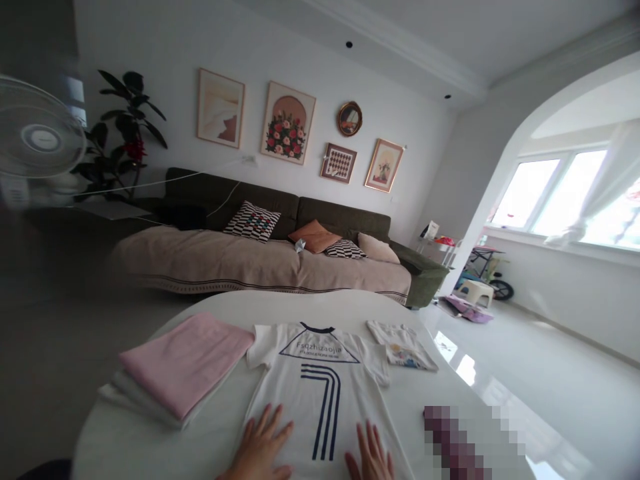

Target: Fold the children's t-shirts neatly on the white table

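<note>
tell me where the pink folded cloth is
In the head view, the pink folded cloth lies on the left side of the white table, atop paler folded cloth, just left of the white shirt marked 7.

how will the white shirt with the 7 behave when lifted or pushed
The white shirt would probably hang floppy, since it lies limp and flat. Spread out under the left hand and right hand, it seems unlikely to roll or tip.

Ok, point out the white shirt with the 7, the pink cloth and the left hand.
White shirt with the 7 (320, 400): head view, middle of its printed side.
Pink cloth (189, 360): head view, its upward-facing surface.
Left hand (263, 445): head view, back of the hand.
</note>
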Demonstrator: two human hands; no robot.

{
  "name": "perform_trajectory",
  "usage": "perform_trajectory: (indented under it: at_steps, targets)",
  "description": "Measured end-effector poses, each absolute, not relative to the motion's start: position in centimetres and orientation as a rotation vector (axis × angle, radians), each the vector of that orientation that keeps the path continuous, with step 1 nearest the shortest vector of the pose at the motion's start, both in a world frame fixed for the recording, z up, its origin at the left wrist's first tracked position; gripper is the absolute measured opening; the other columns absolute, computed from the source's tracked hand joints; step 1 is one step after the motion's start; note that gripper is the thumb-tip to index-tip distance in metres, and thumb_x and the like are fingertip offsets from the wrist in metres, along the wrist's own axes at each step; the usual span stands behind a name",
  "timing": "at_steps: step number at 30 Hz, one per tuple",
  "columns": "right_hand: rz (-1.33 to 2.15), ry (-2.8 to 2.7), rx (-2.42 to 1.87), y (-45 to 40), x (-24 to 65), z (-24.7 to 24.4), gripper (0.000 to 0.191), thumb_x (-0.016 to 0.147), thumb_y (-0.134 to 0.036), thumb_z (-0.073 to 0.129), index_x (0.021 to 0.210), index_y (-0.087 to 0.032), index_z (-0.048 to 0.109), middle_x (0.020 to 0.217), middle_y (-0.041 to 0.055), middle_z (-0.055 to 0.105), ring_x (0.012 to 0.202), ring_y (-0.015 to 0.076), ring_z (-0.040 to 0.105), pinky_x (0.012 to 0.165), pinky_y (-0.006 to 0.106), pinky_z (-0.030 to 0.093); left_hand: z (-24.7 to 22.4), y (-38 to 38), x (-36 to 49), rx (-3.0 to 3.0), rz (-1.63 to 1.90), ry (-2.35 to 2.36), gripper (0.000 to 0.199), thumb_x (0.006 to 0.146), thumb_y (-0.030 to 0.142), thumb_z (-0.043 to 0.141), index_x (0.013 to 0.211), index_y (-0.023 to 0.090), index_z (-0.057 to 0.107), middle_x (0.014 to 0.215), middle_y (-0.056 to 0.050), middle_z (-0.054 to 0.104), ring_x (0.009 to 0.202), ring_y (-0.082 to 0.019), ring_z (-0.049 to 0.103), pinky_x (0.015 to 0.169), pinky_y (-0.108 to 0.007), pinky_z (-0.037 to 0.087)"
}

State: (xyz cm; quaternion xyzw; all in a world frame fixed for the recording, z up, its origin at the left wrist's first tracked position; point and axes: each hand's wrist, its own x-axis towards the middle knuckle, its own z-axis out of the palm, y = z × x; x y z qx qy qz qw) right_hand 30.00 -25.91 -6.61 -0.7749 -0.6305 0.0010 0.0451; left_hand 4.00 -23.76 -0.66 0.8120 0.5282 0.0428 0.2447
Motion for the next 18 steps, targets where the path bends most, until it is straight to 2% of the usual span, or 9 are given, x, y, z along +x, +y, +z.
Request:
perform_trajectory:
  at_steps: [3, 7, 12, 15, 18]
  targets:
    - [0.008, -1.981, -2.207, -25.3, 26.1, -5.6, 0.055, 0.086, -0.046, 0.030, 0.136, -0.023, 0.031, 0.144, 0.0038, 0.023, 0.132, 0.0261, 0.021, 0.100, 0.049, 0.031, 0.0, -23.9, 4.1, 2.192, 0.112, 1.444, 0.067, 0.072, 0.040, 0.056, 0.134, 0.033, 0.032, 0.147, -0.003, 0.017, 0.135, -0.028, 0.007, 0.108, -0.050, 0.012]
    - [0.038, -1.956, -2.223, -25.1, 23.9, -6.4, 0.053, 0.085, -0.050, 0.033, 0.133, -0.030, 0.035, 0.141, 0.0018, 0.030, 0.130, 0.0281, 0.026, 0.100, 0.053, 0.029, -0.7, -23.6, 3.3, 2.246, 0.139, 1.396, 0.064, 0.074, 0.039, 0.055, 0.134, 0.033, 0.033, 0.147, -0.001, 0.017, 0.135, -0.026, 0.009, 0.109, -0.047, 0.015]
    - [0.053, -1.964, -2.215, -25.3, 23.8, -6.9, 0.053, 0.085, -0.049, 0.032, 0.134, -0.028, 0.035, 0.141, 0.0032, 0.030, 0.131, 0.0290, 0.025, 0.100, 0.054, 0.028, -1.8, -22.7, 2.7, 2.293, 0.307, 1.440, 0.051, 0.080, 0.038, 0.049, 0.129, 0.025, 0.045, 0.143, -0.005, 0.032, 0.132, -0.022, 0.025, 0.107, -0.037, 0.028]
    - [0.170, -1.998, -2.178, -25.4, 23.7, -6.4, 0.055, 0.085, -0.048, 0.032, 0.135, -0.027, 0.033, 0.143, 0.0037, 0.027, 0.132, 0.0292, 0.022, 0.101, 0.053, 0.027, -2.9, -22.4, 2.8, 2.308, 0.399, 1.550, 0.049, 0.081, 0.036, 0.049, 0.128, 0.024, 0.046, 0.142, -0.006, 0.033, 0.132, -0.024, 0.025, 0.107, -0.038, 0.029]
    - [0.275, -2.038, -2.103, -25.9, 25.9, -5.5, 0.058, 0.084, -0.047, 0.032, 0.137, -0.022, 0.032, 0.144, 0.0054, 0.026, 0.132, 0.0264, 0.023, 0.102, 0.047, 0.029, -4.3, -22.5, 2.7, 2.372, 0.439, 1.583, 0.048, 0.083, 0.038, 0.046, 0.130, 0.029, 0.043, 0.144, -0.004, 0.029, 0.132, -0.025, 0.024, 0.107, -0.041, 0.028]
